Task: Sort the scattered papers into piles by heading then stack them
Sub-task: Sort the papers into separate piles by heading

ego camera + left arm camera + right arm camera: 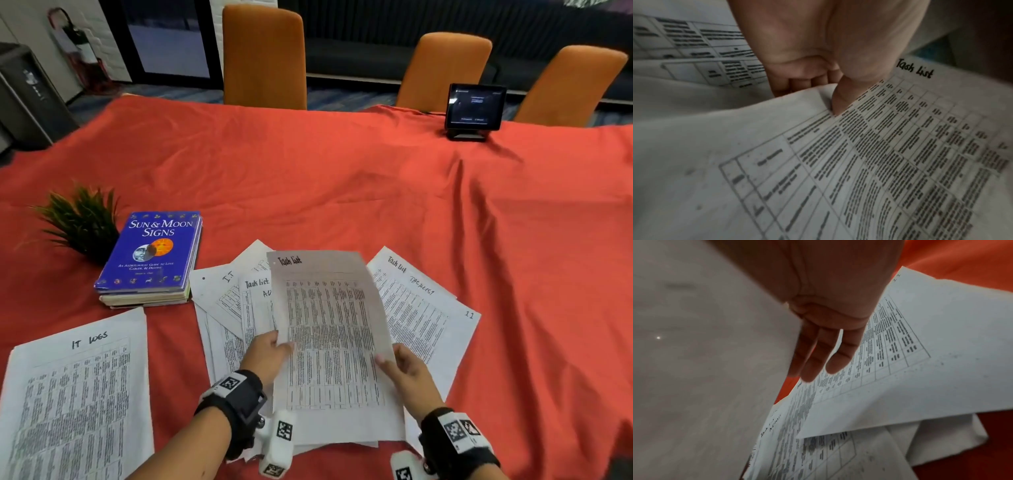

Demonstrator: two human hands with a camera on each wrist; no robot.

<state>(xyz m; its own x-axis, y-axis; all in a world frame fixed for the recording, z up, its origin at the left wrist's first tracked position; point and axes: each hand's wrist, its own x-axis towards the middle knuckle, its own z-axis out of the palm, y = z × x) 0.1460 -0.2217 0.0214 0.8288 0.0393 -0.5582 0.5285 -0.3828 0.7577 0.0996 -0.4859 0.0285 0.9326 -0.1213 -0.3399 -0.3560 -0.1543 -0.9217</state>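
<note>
I hold one printed sheet headed "Task list" [330, 329] lifted above a loose spread of papers [229, 308] in the middle of the red tablecloth. My left hand [270, 353] pinches its left edge, thumb on top [840, 97] and fingers beneath. My right hand [402, 368] pinches the right edge, thumb on the printed side; its straight fingers [818, 356] lie behind the sheet's blank back [705, 369]. Another "Task list" sheet [421, 301] lies to the right. A separate "IT logs" sheet [78, 394] lies at the near left.
A blue book "Sun & Moon Signs" [154, 253] lies on another book left of the spread, beside a small green plant [82, 222]. A tablet on a stand [474, 109] sits at the far right. Orange chairs [265, 54] line the far edge.
</note>
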